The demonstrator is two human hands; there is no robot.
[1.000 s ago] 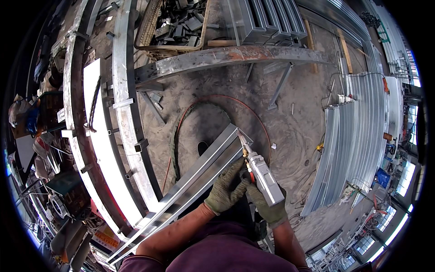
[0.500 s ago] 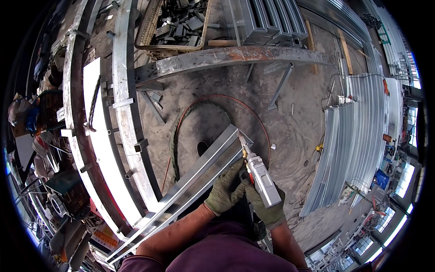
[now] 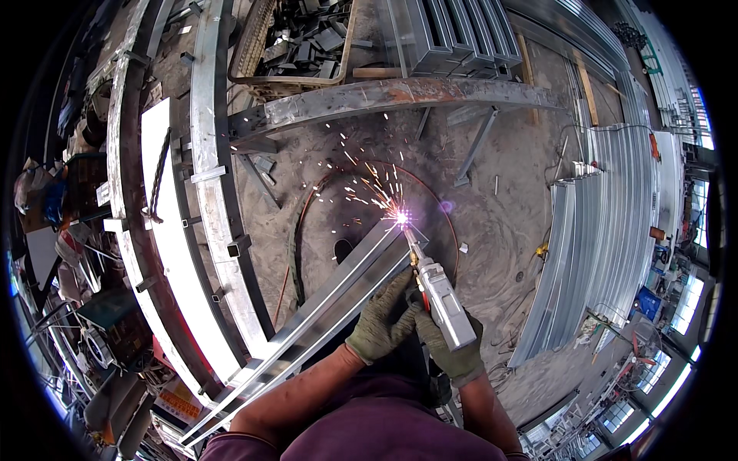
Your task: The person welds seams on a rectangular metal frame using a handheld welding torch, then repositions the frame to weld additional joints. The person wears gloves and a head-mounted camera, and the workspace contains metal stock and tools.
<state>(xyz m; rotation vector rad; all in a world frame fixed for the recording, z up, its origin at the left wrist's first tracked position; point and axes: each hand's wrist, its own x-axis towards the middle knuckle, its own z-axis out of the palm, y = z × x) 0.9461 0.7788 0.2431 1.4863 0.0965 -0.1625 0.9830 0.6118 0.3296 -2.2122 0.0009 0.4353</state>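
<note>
A silver-grey handheld welding gun (image 3: 446, 306) points away from me, its narrow nozzle (image 3: 413, 244) at the far end of a metal profile (image 3: 338, 296). Bright sparks (image 3: 401, 217) burst there and fan out over the floor. My right hand (image 3: 460, 355), in a green work glove, is closed around the gun's body from below and the right. Also gloved, my left hand (image 3: 377, 326) grips the gun's front part from the left, beside the profile; some of its fingers are hidden. The long profile slants from the lower left up to the nozzle.
A heavy steel beam (image 3: 400, 96) on legs crosses ahead. Two long steel rails (image 3: 211, 138) run along the left. A basket of metal offcuts (image 3: 307, 46) stands at the back. Stacked metal profiles (image 3: 607, 215) lie at the right. A hose (image 3: 296, 223) loops on the floor.
Sparks and a bright glow have appeared at the gun's nozzle, where there were none before. Both hands and the gun have hardly moved.
</note>
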